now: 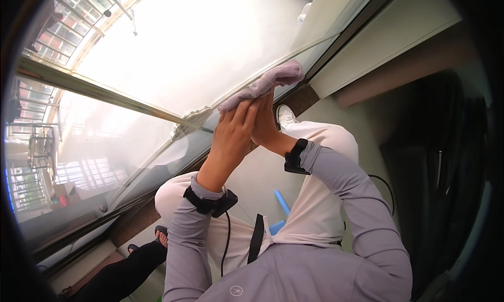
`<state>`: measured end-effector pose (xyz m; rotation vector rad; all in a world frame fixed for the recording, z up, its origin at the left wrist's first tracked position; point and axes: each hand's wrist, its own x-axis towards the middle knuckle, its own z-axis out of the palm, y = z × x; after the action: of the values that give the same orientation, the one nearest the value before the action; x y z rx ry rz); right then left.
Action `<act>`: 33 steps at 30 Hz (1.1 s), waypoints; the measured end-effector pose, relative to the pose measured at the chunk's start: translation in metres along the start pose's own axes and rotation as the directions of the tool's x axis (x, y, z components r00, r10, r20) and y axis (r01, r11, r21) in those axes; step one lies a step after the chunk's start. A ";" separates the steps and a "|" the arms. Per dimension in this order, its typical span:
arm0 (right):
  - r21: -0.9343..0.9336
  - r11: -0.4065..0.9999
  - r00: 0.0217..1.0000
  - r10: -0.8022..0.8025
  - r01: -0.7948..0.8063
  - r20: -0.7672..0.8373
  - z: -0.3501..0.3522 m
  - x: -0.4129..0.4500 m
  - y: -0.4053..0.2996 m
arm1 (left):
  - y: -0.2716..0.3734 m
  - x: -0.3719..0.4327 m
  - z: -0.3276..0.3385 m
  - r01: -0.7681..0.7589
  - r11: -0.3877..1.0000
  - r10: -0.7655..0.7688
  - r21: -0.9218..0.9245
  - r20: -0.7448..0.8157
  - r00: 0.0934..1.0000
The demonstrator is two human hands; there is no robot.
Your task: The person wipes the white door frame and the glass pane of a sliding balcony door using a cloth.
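A folded mauve terry cloth [258, 87] lies against a glass door pane [189, 54], along a thin decorative strip [275, 65] in the glass. My left hand [233, 138] presses its fingertips onto the lower left part of this cloth. Beside it, partly overlapped by the left fingers, my right hand [268, 122] holds the cloth from below with its fingers raised. Some right fingertips are hidden by the folds. Both hands touch each other near the thumbs.
A dark door frame [334, 46] runs along the right of the glass, beside a pale panel [393, 38]. Part of a blue stool [277, 226] shows between my knees. At lower left are another person's black-trousered leg [126, 268] and sandalled foot [161, 236]. Black cables hang from my wrist straps.
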<state>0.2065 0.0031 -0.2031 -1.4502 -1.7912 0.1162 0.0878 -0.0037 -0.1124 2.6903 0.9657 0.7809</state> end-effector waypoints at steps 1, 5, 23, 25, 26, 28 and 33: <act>-0.004 1.000 1.000 0.003 -0.003 -0.008 0.001 -0.003 0.003 | 0.000 -0.001 0.002 0.034 0.999 -0.033 -0.005 0.064 0.997; -0.072 0.992 0.993 -0.108 0.104 -0.050 -0.002 -0.002 0.013 | 0.005 -0.002 0.010 0.037 0.999 -0.037 -0.022 0.013 0.999; -0.075 0.960 0.906 -0.280 0.270 -0.318 -0.012 0.028 0.000 | 0.002 -0.007 0.019 0.067 0.997 -0.057 0.034 -0.237 0.970; -0.046 0.951 0.920 -0.306 0.304 -0.246 -0.013 0.032 -0.006 | 0.001 -0.013 0.023 0.083 0.993 -0.051 0.078 -0.347 0.936; 0.013 0.962 0.954 -0.267 0.271 -0.134 -0.012 0.033 -0.009 | 0.000 -0.017 0.024 0.082 0.993 -0.049 0.081 -0.346 0.937; -0.009 0.931 0.914 -0.359 0.364 -0.188 -0.010 0.041 -0.020 | -0.003 -0.024 0.023 0.064 0.991 -0.002 0.116 -0.471 0.882; 0.004 0.874 0.816 -0.452 0.486 -0.361 0.010 0.051 -0.051 | -0.016 -0.038 0.017 0.056 0.989 0.028 0.134 -0.552 0.834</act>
<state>0.1602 0.0338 -0.1563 -0.8532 -1.7587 -0.2932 0.0629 -0.0154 -0.1480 2.6083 1.1898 1.6049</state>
